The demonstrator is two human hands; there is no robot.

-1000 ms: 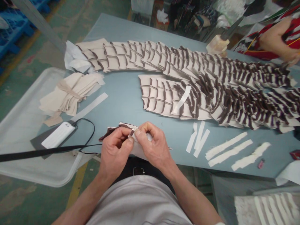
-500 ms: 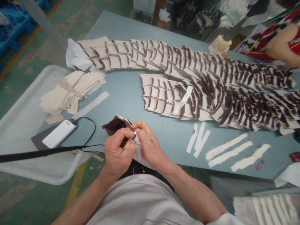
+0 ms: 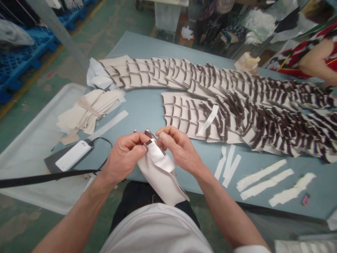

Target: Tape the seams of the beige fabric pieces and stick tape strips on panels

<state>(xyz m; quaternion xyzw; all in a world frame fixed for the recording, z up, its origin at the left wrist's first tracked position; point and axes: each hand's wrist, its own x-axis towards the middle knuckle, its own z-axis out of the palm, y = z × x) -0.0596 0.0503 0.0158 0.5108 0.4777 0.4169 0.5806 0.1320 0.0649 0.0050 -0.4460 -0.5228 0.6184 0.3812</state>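
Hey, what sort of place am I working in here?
Probably a sewing or textile workshop: overlapping rows of brown-edged cloth pieces run along the blue table, loose pale strips lie nearby, and blue pallets stand on the floor.

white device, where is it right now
In the head view, the white device lies on a dark flat piece at the left, below the tied cloth bundle and left of the person's left hand.

Held piece: matt cloth. Table: smooth, matt. Tray: smooth plastic. Pallet: plastic. Strips: rough-edged cloth.
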